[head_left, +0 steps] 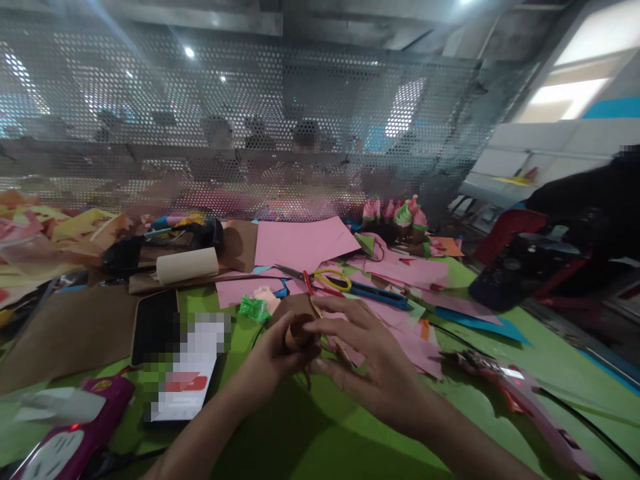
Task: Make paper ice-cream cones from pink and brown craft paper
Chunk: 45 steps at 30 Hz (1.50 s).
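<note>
A small rolled piece of brown paper (pixel 302 333), like a short tube with its opening up, is held in the closed fingers of my left hand (pixel 273 357). My right hand (pixel 367 360) is beside it on the right, fingers apart and stretched out, with the index fingertip at the tube's rim. Whether that fingertip presses on the paper is hard to tell. Behind my hands lie scissors (pixel 340 280) with a yellow handle loop, a blue cutter-like tool (pixel 377 293) and a crumpled green wrapper (pixel 254 308).
Pink paper sheets (pixel 305 243) spread across the green table (pixel 280 447). At left are a lit phone (pixel 197 367), a dark phone (pixel 154 327), a white roll (pixel 187 265) and a purple power strip (pixel 95 427). A pink corded tool (pixel 530 400) lies right. A person in black (pixel 595 193) sits beyond.
</note>
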Available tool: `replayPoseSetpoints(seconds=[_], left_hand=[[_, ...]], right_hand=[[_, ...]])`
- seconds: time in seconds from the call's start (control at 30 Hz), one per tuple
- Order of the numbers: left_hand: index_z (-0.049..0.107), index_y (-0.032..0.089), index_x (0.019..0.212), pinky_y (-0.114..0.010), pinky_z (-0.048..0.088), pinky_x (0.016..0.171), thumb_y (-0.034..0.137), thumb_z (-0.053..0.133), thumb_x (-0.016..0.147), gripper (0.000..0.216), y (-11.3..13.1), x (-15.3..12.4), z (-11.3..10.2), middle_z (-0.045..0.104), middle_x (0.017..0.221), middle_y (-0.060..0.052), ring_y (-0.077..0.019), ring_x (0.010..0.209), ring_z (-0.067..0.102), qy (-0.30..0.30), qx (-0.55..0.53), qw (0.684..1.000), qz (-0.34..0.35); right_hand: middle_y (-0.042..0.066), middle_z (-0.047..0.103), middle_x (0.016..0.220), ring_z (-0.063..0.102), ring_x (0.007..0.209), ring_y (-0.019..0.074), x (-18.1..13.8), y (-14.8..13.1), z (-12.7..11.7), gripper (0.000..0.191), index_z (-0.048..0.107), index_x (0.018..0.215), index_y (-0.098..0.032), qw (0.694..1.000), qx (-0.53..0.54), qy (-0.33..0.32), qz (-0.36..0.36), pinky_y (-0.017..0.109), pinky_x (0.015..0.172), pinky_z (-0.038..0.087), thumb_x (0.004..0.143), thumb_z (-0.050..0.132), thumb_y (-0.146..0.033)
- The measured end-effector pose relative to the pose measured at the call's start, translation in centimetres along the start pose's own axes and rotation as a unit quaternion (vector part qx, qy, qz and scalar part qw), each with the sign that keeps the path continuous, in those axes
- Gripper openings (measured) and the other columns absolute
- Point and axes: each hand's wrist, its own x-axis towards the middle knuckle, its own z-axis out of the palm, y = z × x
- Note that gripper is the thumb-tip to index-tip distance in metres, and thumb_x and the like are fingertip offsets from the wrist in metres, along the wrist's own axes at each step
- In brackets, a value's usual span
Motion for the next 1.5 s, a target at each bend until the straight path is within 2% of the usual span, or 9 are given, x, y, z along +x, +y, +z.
replayPoseSetpoints(seconds=[0.13,0.37,0.53,0.67,0.8,1.0,1.23,1.37,1.5], left_hand=[[0.062,0.018,0.093,-0.023,0.047,0.071,0.030,0.078,0.075,0.027,-0.1,0.0,-0.3,0.063,0.087,-0.001,-0.0145,0.081,0.058,-0.012,0.021,1.000,0.012],[0.064,0.020,0.107,-0.030,0.049,0.084,0.020,0.074,0.075,0.034,1.1,-0.5,0.6,0.066,0.100,-0.004,-0.0208,0.096,0.060,-0.037,0.028,0.999,-0.009],[0.062,0.021,0.116,-0.036,0.047,0.093,0.022,0.074,0.076,0.043,0.9,-0.6,1.0,0.069,0.101,-0.005,-0.0236,0.101,0.061,-0.051,0.026,0.998,-0.008],[0.064,0.021,0.113,-0.035,0.048,0.092,0.025,0.078,0.072,0.043,0.1,-0.3,0.5,0.068,0.107,-0.006,-0.0235,0.102,0.061,-0.051,-0.019,0.998,-0.020],[0.065,0.020,0.101,-0.030,0.048,0.083,0.027,0.079,0.073,0.033,-0.4,-0.2,-0.1,0.067,0.102,-0.005,-0.0206,0.095,0.062,-0.034,-0.011,0.999,-0.023],[0.065,0.021,0.107,-0.030,0.049,0.084,0.022,0.077,0.073,0.036,0.6,-0.3,0.2,0.066,0.098,-0.003,-0.0191,0.092,0.060,-0.029,0.026,0.999,-0.020],[0.060,0.020,0.123,-0.036,0.049,0.089,0.021,0.074,0.071,0.053,0.3,-0.4,0.5,0.069,0.109,-0.007,-0.0243,0.100,0.061,-0.019,0.063,0.998,0.007],[0.063,0.021,0.113,-0.032,0.049,0.086,0.021,0.073,0.073,0.042,0.4,-0.3,0.6,0.068,0.107,-0.005,-0.0219,0.098,0.062,-0.006,0.055,0.998,0.015],[0.060,0.019,0.092,-0.026,0.047,0.075,0.023,0.073,0.076,0.022,0.1,0.0,0.4,0.064,0.089,-0.002,-0.0172,0.084,0.060,-0.012,0.073,0.997,0.038]], right_hand=[[0.006,0.057,0.136,0.050,0.128,0.0238,-0.1,-0.2,-0.2,0.031,0.066,0.110,-0.026,1.000,-0.017,0.000,-0.015,0.042,0.103,0.043,0.082,0.064,-0.012],[0.007,0.053,0.142,0.045,0.132,0.0295,-0.4,-0.4,0.6,0.026,0.067,0.103,-0.025,0.996,-0.069,-0.047,0.003,0.051,0.105,0.040,0.079,0.067,-0.014],[0.008,0.051,0.145,0.046,0.130,0.0331,-0.6,-0.3,1.5,0.021,0.065,0.094,-0.023,0.993,-0.091,-0.078,0.019,0.057,0.106,0.038,0.076,0.070,-0.016],[0.008,0.057,0.137,0.048,0.129,0.0290,-0.3,-0.1,1.1,0.020,0.066,0.097,-0.023,0.997,-0.035,-0.069,0.022,0.050,0.104,0.042,0.079,0.069,-0.014],[0.006,0.053,0.140,0.047,0.130,0.0230,0.1,-0.1,0.2,0.026,0.066,0.107,-0.025,0.999,0.012,-0.037,0.013,0.042,0.104,0.043,0.084,0.065,-0.012],[0.006,0.056,0.139,0.045,0.132,0.0255,-0.1,-0.3,0.5,0.025,0.067,0.104,-0.025,0.998,-0.029,-0.053,0.003,0.049,0.108,0.037,0.082,0.067,-0.013],[0.006,0.047,0.149,0.040,0.136,0.0296,-0.9,-0.2,1.6,0.024,0.065,0.102,-0.023,0.992,-0.097,-0.075,0.013,0.053,0.111,0.032,0.079,0.068,-0.016],[0.006,0.050,0.146,0.042,0.135,0.0266,-0.6,-0.1,1.2,0.025,0.066,0.107,-0.023,0.995,-0.078,-0.062,0.005,0.047,0.110,0.035,0.083,0.065,-0.017],[0.007,0.052,0.143,0.042,0.134,0.0255,-0.1,-0.1,0.1,0.025,0.066,0.110,-0.024,0.997,-0.071,-0.025,-0.001,0.045,0.107,0.038,0.085,0.064,-0.017]])
